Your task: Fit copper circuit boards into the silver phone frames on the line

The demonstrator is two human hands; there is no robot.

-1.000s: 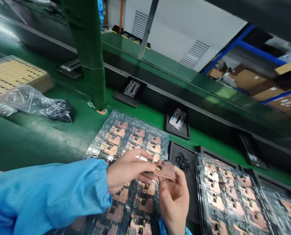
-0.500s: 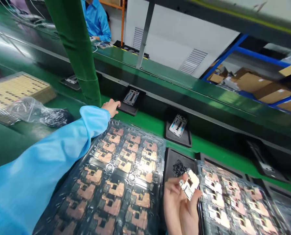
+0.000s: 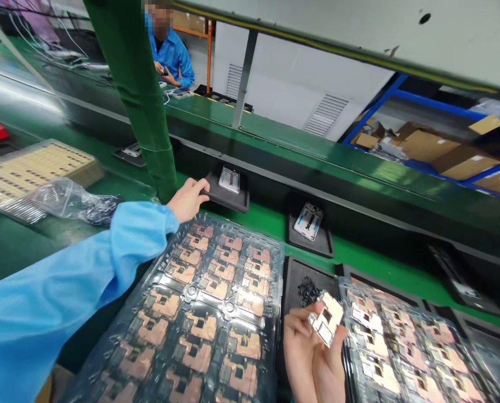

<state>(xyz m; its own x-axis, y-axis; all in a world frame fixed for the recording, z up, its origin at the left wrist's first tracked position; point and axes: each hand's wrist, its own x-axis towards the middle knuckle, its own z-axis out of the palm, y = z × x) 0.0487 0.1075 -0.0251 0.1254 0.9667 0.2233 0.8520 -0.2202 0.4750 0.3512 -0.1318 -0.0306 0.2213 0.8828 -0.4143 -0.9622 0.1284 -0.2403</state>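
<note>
My left hand point(image 3: 188, 200) reaches to the far side of the bench, its fingers closed on the left edge of a black tray point(image 3: 237, 201). A silver phone frame point(image 3: 229, 179) lies in that tray. In my right hand point(image 3: 312, 352) a small phone circuit board point(image 3: 328, 318) with a copper-coloured cover is pinched between thumb and fingers. Below my left hand spreads a clear plastic tray point(image 3: 229, 308) with rows of similar boards. Small black parts point(image 3: 307, 291) lie in a dark tray just beyond my right hand.
Another clear tray of boards point(image 3: 413, 347) is at the right. More black trays with phone frames point(image 3: 309, 220) stand along the green line. On the left are a plastic bag point(image 3: 77, 201) and stacked beige panels point(image 3: 52, 168). A green-wrapped post point(image 3: 143, 106) rises near my left hand. A co-worker point(image 3: 172, 56) sits beyond.
My left hand now has a fuller hold on the black tray's edge, and that tray sits slightly nearer to me. My right hand keeps the circuit board in place. The view has shifted a little.
</note>
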